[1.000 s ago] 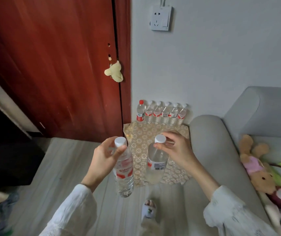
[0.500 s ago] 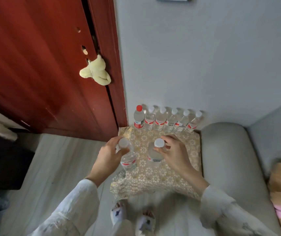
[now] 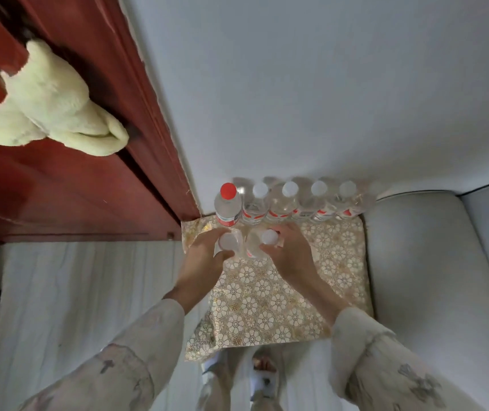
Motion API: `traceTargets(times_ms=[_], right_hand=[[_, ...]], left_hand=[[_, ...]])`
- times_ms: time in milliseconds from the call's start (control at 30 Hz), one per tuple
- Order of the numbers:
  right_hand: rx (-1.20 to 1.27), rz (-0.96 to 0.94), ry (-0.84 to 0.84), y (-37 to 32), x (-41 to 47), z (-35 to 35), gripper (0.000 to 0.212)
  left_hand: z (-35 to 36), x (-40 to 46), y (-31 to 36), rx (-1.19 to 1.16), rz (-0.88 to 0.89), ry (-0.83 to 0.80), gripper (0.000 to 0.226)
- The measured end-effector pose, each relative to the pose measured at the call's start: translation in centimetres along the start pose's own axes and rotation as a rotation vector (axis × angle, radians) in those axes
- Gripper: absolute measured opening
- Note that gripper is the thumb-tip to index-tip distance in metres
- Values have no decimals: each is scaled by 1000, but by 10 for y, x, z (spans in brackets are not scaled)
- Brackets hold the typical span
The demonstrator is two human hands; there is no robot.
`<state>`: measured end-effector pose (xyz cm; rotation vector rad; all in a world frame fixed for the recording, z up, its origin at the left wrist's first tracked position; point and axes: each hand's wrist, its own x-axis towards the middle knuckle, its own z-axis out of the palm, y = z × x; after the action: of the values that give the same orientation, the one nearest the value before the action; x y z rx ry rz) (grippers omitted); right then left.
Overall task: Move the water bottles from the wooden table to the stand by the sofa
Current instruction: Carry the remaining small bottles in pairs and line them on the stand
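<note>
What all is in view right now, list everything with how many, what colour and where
Row bottles: five clear, one red cap, four white; against the wall at the stand's back.
Held bottles: two clear, white caps, left bottle, right bottle; just in front of the row.
Stand cloth: one, gold floral; covering the stand.
Sofa arm: one, grey; right of stand.
Plush toy: one, pale yellow; on the red door.
Slippers: white; below stand.
Left hand: fingers round left bottle.
Right hand: fingers round right bottle.

Two upright white-capped bottles (image 3: 239, 243) on stand (image 3: 281, 307)
</note>
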<state>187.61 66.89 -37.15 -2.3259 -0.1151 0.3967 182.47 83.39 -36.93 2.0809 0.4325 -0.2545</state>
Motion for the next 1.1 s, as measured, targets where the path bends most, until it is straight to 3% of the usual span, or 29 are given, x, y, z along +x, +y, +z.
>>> traceTargets(times_ms=[500, 733, 900, 1100], right_hand=[[58, 40, -47, 3, 42, 12, 34], [143, 91, -189, -8, 31, -9, 46], [195, 86, -201, -20, -5, -40, 50], [120, -144, -456, -47, -68, -70, 39]], left_hand=[[14, 51, -7, -24, 20, 6, 37], [8, 37, 2, 51, -42, -34, 62], [-6, -18, 13, 97, -113, 30, 57], [-9, -138, 27, -6, -264, 304, 43]])
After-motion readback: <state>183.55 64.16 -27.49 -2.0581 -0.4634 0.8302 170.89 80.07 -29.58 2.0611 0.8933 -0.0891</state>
